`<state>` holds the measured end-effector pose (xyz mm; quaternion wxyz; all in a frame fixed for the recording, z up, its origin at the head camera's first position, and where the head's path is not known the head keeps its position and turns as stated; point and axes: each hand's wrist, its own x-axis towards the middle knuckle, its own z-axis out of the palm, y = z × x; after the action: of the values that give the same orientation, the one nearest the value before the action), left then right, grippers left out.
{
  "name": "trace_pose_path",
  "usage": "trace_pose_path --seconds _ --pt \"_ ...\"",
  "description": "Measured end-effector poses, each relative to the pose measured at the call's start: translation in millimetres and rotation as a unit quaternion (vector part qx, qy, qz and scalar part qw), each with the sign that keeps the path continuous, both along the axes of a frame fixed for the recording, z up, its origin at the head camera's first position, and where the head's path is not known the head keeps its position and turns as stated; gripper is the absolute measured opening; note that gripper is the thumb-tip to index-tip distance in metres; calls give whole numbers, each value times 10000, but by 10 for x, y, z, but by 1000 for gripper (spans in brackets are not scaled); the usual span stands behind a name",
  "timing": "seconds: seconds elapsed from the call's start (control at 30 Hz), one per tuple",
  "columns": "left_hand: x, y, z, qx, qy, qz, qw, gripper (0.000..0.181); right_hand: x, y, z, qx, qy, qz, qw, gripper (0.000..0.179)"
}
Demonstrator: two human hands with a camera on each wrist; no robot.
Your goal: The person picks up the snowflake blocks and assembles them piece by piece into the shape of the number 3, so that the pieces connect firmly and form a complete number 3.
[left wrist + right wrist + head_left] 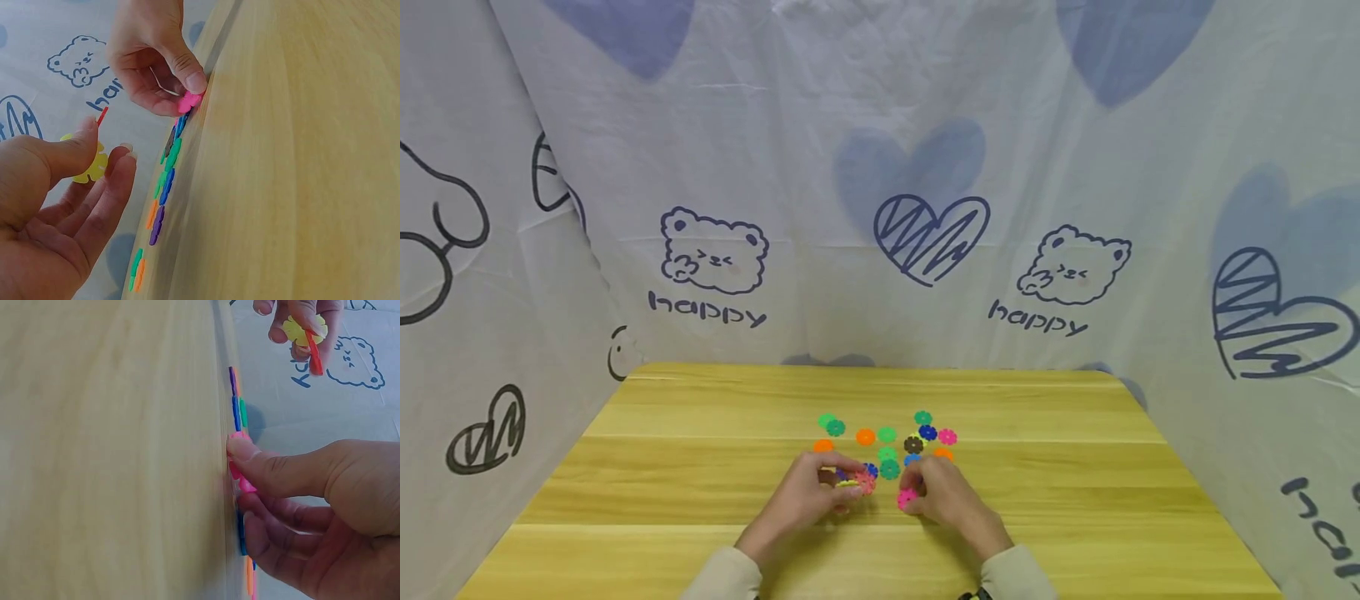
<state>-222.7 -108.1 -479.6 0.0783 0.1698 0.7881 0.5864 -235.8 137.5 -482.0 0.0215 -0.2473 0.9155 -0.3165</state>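
My left hand (805, 496) is raised over the table and pinches a red notched plastic snowflake disc (866, 482) with a yellow snowflake disc (95, 167). In the right wrist view the red disc stands edge-on across the yellow one, and the two look slotted together. To the right, my right hand (951, 498) pinches a pink snowflake disc (907, 500) between thumb and fingers, close to the tabletop. Whether the pink disc touches the table I cannot tell. Between and beyond the hands lie loose discs, among them a teal disc (889, 470) and a brown disc (913, 446).
Several more discs lie flat on the wooden table (700, 417), including an orange disc (866, 437), a dark blue disc (928, 432) and another pink disc (947, 437). A printed white cloth (820, 275) hangs behind the table and along both sides.
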Motion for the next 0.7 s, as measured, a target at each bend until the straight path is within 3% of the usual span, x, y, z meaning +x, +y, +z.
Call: trace_pose_path --seconds 0.23,0.4,0.7 --pt "22 13 16 33 22 -6 10000 30 -10 29 34 -291 -181 -30 9994 14" --pt "28 15 13 123 53 -71 9999 30 -25 36 90 -568 -85 -1 9984 11" --pt "11 24 -6 -129 135 -116 9998 28 1 13 176 -1121 -108 -74 9936 9"
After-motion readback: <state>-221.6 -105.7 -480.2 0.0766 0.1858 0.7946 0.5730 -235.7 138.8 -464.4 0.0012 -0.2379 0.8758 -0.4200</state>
